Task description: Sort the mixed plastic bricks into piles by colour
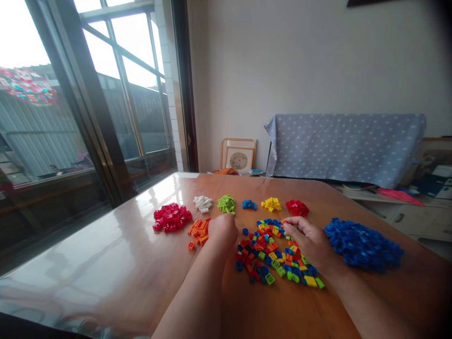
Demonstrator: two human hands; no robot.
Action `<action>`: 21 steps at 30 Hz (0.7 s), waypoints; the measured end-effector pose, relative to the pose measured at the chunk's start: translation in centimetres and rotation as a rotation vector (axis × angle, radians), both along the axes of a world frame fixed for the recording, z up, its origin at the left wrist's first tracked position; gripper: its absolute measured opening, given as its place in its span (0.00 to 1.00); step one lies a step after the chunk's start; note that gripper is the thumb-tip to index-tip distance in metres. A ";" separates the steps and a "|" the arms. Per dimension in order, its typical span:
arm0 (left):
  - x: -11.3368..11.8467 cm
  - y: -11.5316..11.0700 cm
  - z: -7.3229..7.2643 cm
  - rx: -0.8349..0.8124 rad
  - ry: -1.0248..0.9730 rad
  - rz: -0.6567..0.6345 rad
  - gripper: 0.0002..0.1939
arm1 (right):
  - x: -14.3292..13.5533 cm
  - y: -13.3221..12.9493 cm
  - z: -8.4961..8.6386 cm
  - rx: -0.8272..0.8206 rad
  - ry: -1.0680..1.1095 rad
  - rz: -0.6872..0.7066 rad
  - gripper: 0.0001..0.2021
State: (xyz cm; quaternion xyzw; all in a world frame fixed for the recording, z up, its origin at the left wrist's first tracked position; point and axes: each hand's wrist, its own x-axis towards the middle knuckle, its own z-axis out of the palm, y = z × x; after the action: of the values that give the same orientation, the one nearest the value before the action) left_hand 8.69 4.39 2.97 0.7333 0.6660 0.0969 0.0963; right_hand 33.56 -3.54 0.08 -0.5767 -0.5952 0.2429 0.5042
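Observation:
My left hand (pixel 223 230) is curled closed beside the pile of orange bricks (pixel 199 230), with its fingertips turned away, so anything in it is hidden. Just left of that pile lies a single orange brick (pixel 191 246). Thumb and fingertips of my right hand (pixel 308 235) pinch a small orange brick (pixel 283 221) at the far edge of the mixed pile. That mixed pile of toy bricks (pixel 271 252) spreads between my hands, in red, green, yellow, orange and blue, with round blue pieces among them.
Along the back stand small piles: crimson (pixel 172 217), white (pixel 202 203), lime green (pixel 226 204), light blue (pixel 249 204), yellow (pixel 271 204) and red bricks (pixel 297 207). A big heap of blue pieces (pixel 363 245) lies right of my right hand. The shiny wooden table (pixel 106 278) reaches towards a window.

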 end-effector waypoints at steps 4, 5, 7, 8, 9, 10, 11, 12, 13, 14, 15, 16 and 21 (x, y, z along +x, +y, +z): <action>0.3 0.2 0.1 0.109 -0.138 -0.016 0.19 | -0.1 -0.2 0.4 0.017 0.009 -0.017 0.19; 0.6 0.1 0.2 0.122 -0.174 -0.031 0.20 | -0.2 -0.2 0.4 0.024 0.008 -0.018 0.19; 1.4 -0.2 0.3 0.125 -0.239 -0.075 0.20 | -0.2 -0.1 0.4 0.029 0.008 -0.015 0.19; 1.8 -0.5 0.3 0.120 -0.264 -0.100 0.19 | -0.2 -0.1 0.4 0.026 0.009 -0.010 0.19; 2.3 -0.8 0.3 0.113 -0.287 -0.126 0.19 | -0.1 0.0 0.3 0.023 0.011 -0.006 0.18; 2.7 -1.1 0.3 0.105 -0.308 -0.152 0.19 | -0.1 0.0 0.3 0.020 0.013 -0.005 0.18; 3.1 -1.5 0.2 0.095 -0.327 -0.178 0.20 | 0.0 0.0 0.2 0.017 0.014 -0.004 0.18; 3.4 -1.8 0.0 0.077 -0.348 -0.202 0.21 | 0.0 0.1 0.1 0.019 0.014 -0.008 0.18; 3.6 -2.1 -0.1 0.055 -0.359 -0.222 0.24 | 0.1 0.1 0.1 0.022 0.013 -0.015 0.19; 3.7 -2.3 -0.3 0.035 -0.364 -0.235 0.26 | 0.1 0.1 0.0 0.027 0.013 -0.024 0.19; 3.8 -2.4 -0.5 0.018 -0.362 -0.240 0.29 | 0.1 0.2 0.0 0.030 0.014 -0.031 0.19; 3.8 -2.5 -0.6 0.007 -0.354 -0.240 0.32 | 0.1 0.2 0.0 0.032 0.016 -0.036 0.19; 3.4 -2.7 -0.8 0.021 -0.284 -0.159 0.39 | 0.3 0.3 -0.3 0.017 0.001 -0.036 0.19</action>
State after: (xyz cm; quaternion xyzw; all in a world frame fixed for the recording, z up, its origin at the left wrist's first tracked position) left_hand 12.10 1.71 2.13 0.7638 0.5844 0.1984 0.1891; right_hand 33.90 -3.25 -0.24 -0.5827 -0.5866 0.2290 0.5137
